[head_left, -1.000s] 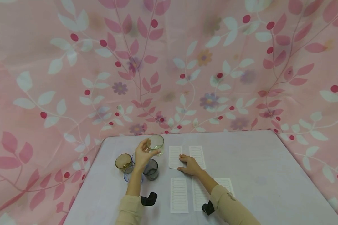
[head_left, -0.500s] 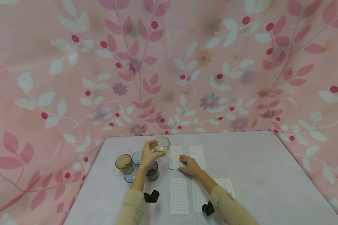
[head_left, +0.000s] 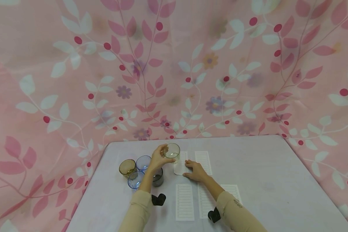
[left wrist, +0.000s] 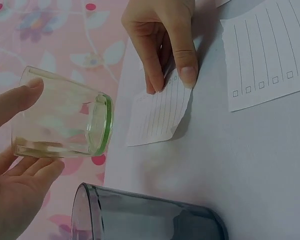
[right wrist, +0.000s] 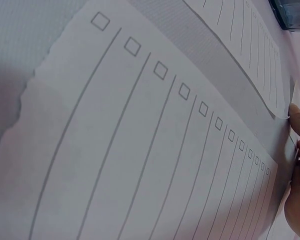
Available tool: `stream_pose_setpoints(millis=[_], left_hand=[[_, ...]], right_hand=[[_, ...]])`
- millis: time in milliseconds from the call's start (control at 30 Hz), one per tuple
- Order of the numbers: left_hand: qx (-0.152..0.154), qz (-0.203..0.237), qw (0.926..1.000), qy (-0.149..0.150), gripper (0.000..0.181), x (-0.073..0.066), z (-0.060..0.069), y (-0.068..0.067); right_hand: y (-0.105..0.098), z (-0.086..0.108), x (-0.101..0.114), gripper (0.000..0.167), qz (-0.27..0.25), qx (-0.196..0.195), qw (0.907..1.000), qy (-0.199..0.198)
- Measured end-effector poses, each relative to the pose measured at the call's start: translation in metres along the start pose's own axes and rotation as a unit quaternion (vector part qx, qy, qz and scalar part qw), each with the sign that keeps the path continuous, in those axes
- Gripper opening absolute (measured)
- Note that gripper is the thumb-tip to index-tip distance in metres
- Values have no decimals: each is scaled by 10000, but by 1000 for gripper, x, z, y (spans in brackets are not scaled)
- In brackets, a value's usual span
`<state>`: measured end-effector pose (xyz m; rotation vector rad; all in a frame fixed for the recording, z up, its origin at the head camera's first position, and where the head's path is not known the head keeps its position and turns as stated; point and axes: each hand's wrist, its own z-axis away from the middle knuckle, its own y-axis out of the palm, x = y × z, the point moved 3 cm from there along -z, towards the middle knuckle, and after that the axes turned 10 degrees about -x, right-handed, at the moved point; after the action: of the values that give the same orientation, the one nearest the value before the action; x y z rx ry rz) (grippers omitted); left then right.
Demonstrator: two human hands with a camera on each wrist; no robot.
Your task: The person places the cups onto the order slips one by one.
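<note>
My left hand (head_left: 158,158) grips a clear, faintly green drinking glass (head_left: 172,152), thumb on one side and fingers round the other. In the left wrist view the glass (left wrist: 65,115) lies sideways in the picture and shows a green base. It is held over the left edge of the far-left lined paper sheet (head_left: 178,167). My right hand (head_left: 196,170) rests on that sheet's right edge, fingertips and thumb touching the paper, which curls slightly at a corner. Left of the sheet stand a dark grey glass (head_left: 158,178), two blue glasses (head_left: 135,180) and an amber glass (head_left: 127,167).
More lined sheets lie on the white-covered table (head_left: 264,180): one at the far right of the group (head_left: 202,161), one nearer at left (head_left: 184,203), and others partly under my right forearm. A pink floral cloth (head_left: 174,80) hangs behind the table's back edge.
My left hand has carried the clear glass rightward and slightly nearer, from behind the glasses to the far-left sheet. My right hand has stayed in place.
</note>
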<state>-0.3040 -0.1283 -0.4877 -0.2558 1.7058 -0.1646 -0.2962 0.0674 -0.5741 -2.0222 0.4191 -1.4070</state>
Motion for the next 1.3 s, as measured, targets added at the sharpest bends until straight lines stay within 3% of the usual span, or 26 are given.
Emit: stream_pose_setpoints(millis=[200, 333, 467, 567, 733, 1300], left_hand=[[-35, -200, 9998, -27, 79, 0, -1, 8], [-84, -627, 9980, 10, 76, 1, -2, 13], [-41, -883, 9959, -202, 76, 2, -2, 16], [-12, -913, 9950, -402, 77, 3, -2, 17], [76, -984, 9940, -462, 78, 3, -2, 19], [181, -1062, 9935, -361, 76, 12, 1, 35]], right_hand=[[-1, -1, 1, 54, -78, -42, 10000, -39], [0, -1, 0, 54, -34, -48, 10000, -57], [1, -1, -1, 54, -8, -78, 9999, -75], [1, -1, -1, 54, -15, -102, 9999, -106], [1, -1, -1, 55, 63, -89, 9999, -43], [1, -1, 0, 56, 20, -146, 9999, -36]])
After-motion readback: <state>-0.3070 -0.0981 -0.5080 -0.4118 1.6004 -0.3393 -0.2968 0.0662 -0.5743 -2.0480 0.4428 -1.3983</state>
